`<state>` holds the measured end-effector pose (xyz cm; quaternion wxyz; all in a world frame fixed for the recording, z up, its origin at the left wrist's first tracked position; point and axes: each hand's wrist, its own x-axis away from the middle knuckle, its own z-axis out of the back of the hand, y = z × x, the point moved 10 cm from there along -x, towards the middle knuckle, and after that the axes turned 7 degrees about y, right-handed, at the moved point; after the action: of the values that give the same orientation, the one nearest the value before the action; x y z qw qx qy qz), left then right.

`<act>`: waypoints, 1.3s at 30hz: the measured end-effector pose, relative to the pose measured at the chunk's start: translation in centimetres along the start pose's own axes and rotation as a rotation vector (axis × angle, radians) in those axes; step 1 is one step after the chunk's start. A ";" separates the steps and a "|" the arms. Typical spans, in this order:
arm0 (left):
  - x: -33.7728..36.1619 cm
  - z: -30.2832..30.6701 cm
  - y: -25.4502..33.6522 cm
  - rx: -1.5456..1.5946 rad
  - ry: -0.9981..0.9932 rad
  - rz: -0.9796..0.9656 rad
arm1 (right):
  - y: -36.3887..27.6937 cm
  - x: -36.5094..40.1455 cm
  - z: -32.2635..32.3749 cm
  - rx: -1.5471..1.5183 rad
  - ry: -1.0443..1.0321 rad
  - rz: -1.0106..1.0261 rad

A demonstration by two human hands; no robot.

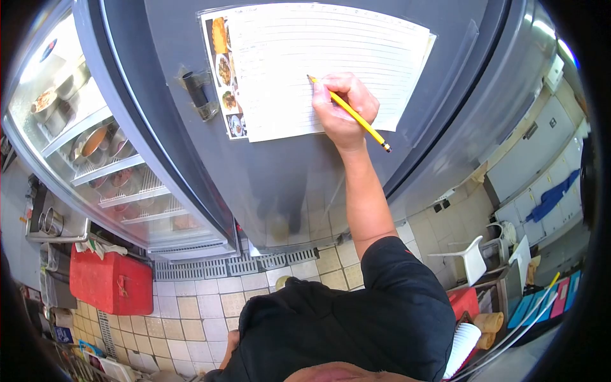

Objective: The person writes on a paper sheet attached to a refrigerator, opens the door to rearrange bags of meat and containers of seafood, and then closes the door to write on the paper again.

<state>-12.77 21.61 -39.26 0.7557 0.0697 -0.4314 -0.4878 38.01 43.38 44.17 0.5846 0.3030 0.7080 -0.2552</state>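
My right hand is closed round a yellow pencil in a writing grip. The pencil's dark point meets or nearly meets a white lined sheet, and its eraser end slants down to the right. More paper edges show behind the sheet on the right. Down its left side runs a strip of food photos. The papers are up on a grey refrigerator door, under clear plastic or tape at the edges. Left of them, a short black tube is taped to the door. Only a bit of my left arm shows beside my body; that hand is hidden.
A glass-door fridge with metal bowls on racks stands at left. Below it is a red cooler box on the tiled floor, near a drain grating. A white chair stands at right, before lockers with a blue cloth.
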 end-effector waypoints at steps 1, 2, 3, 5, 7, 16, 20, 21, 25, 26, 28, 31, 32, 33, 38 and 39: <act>0.0 0.0 -0.1 0.005 -0.003 0.004 | -0.1 0.0 0.0 0.002 0.002 0.000; 0.0 0.0 -0.1 0.009 -0.005 0.007 | -0.1 0.0 0.0 0.004 0.004 0.000; 0.0 -0.1 -0.2 0.010 -0.008 0.008 | -0.1 0.0 0.0 0.001 0.005 -0.001; -0.3 -0.2 0.0 0.011 -0.010 0.010 | -0.2 0.0 0.0 -0.004 0.009 -0.002; -0.4 -0.2 0.2 0.011 -0.011 0.008 | -0.4 -0.2 0.0 -0.005 -0.002 -0.004; -1.1 -0.4 1.1 -0.022 -0.015 -0.036 | -0.3 -0.1 0.0 0.012 -0.011 0.016; -0.9 -0.3 2.0 -0.069 -0.010 -0.070 | -0.4 -0.2 0.0 0.022 -0.013 0.011; -0.7 -0.5 1.8 -0.003 -0.024 -0.027 | -0.3 -0.2 -0.1 0.019 -0.016 0.004; -0.7 -1.1 0.8 0.061 -0.038 0.041 | 0.0 0.0 -0.1 0.007 -0.015 -0.019; -0.7 -1.2 0.7 0.028 -0.032 0.032 | 0.1 0.0 -0.1 0.003 -0.011 -0.023; -0.8 -1.7 0.3 0.074 -0.058 0.078 | 0.0 0.0 -0.1 -0.001 -0.015 -0.024; -0.7 -1.4 1.5 0.067 -0.048 0.032 | 0.1 0.0 -0.1 -0.016 -0.016 -0.024; -0.6 -1.1 2.3 0.052 -0.036 -0.002 | 0.1 0.0 -0.1 -0.022 -0.015 -0.024; -0.8 -1.4 1.8 0.070 -0.034 0.012 | 0.1 0.0 -0.1 -0.015 -0.018 -0.023; -1.0 -1.7 1.2 0.122 -0.024 0.022 | 0.0 0.0 -0.1 -0.004 -0.020 -0.015; -1.1 -1.7 1.3 0.122 -0.031 0.019 | 0.1 0.1 -0.1 -0.008 -0.020 -0.015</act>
<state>-10.81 22.58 -40.28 0.7479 0.1040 -0.4726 -0.4545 37.96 43.50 44.13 0.5908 0.2928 0.7055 -0.2597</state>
